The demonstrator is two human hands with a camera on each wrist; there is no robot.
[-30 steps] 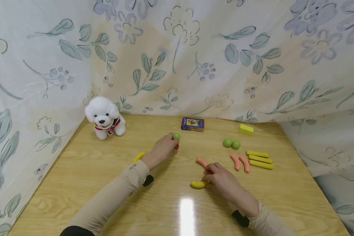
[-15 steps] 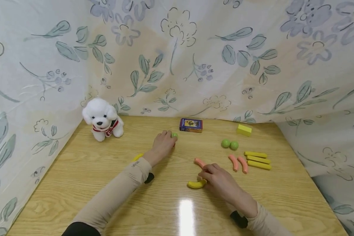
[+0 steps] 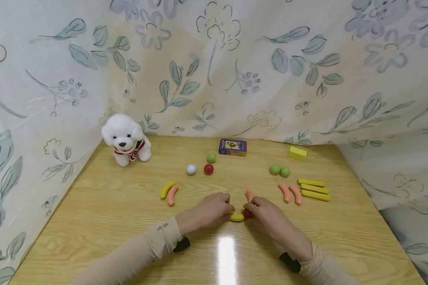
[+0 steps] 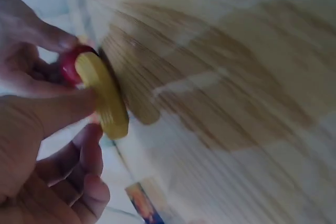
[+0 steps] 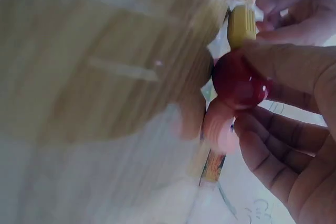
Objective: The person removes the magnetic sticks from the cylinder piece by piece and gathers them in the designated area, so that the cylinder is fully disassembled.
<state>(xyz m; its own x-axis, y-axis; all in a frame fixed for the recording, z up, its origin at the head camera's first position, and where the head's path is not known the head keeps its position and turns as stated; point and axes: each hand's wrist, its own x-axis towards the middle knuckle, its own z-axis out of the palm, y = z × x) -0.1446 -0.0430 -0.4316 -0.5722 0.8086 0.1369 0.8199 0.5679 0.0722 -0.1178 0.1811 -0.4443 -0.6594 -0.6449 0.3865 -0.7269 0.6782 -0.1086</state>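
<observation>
My left hand (image 3: 210,208) pinches a yellow curved block (image 4: 107,98) between thumb and fingers near the front middle of the table. Right beside it, my right hand (image 3: 271,219) holds a shiny red ball (image 5: 241,80) with thumb and fingertips. In the right wrist view the ball sits between the yellow block's end and a pink curved block (image 5: 219,124). That pink block shows in the head view just behind my right fingers, partly hidden. Farther back stand a green ball (image 3: 211,158), another red ball (image 3: 208,169) and a white ball (image 3: 191,169).
On the left lie a yellow and a pink curved block (image 3: 172,195), with a white toy dog (image 3: 125,138) behind. A card box (image 3: 233,147) stands at the back. Rightward are two green balls (image 3: 275,169), a yellow block (image 3: 297,153), pink curved blocks (image 3: 284,192) and yellow sticks (image 3: 314,189).
My left hand has let go of the green ball at the back and come forward to the yellow curved block. My right hand stays at the red ball.
</observation>
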